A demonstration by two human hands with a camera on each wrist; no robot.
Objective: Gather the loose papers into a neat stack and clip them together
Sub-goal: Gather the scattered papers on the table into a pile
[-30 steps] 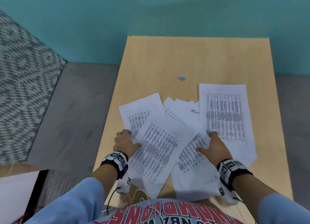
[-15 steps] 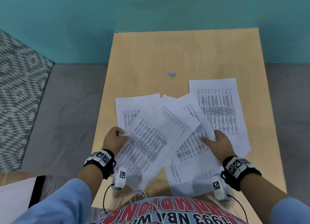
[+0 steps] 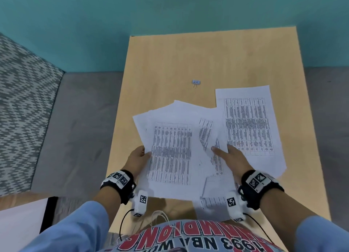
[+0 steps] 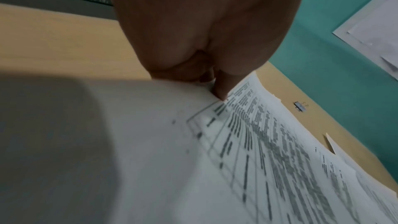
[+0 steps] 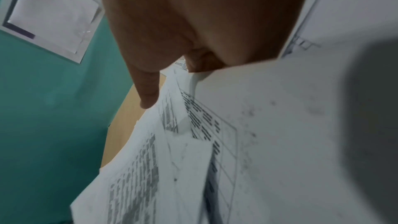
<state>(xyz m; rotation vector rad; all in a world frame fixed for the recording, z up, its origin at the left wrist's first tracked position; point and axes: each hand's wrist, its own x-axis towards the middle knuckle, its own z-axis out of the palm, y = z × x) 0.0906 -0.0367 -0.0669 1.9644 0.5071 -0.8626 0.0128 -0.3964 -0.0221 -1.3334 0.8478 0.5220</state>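
Several printed sheets (image 3: 170, 150) overlap in a rough pile near the front of the wooden table (image 3: 207, 53). My left hand (image 3: 138, 157) pinches the pile's left edge, thumb on top (image 4: 221, 91). At the right edge my right hand (image 3: 229, 155) grips the same pile, thumb (image 5: 148, 98) above and fingers hidden beneath the sheets (image 5: 193, 168). One more sheet (image 3: 247, 123) lies flat to the right, partly under my right hand. A small binder clip (image 3: 196, 82) sits alone beyond the papers, also seen past the pile in the left wrist view (image 4: 300, 106).
The table ends at a teal wall (image 3: 170, 16) with a posted notice (image 5: 49, 14). Grey floor and a patterned carpet (image 3: 22, 100) lie to the left. The far half of the tabletop holds only the clip.
Both hands have drawn the fanned sheets inward. The sheets now overlap more squarely in the middle, and the pile's edges are held between thumbs and fingers.
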